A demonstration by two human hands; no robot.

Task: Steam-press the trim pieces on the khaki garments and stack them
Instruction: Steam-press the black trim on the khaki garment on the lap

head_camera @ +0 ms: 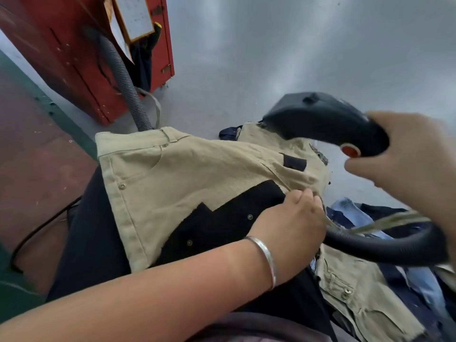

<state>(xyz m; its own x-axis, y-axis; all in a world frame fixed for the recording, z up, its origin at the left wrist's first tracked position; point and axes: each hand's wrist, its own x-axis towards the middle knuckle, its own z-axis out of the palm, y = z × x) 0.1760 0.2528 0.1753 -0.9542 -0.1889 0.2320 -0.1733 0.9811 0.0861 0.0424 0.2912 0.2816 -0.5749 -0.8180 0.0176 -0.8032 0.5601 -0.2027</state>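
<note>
Black steamer in right hand's grip; left hand pinches khaki garment.

The sheet clipped to the red cabinet carries marks too blurred to read.

Matt khaki cloth garment, glossy steamer

1 head-worn wide-angle view, looking steeply down, close over lap and khaki garment, grey floor beyond
</note>
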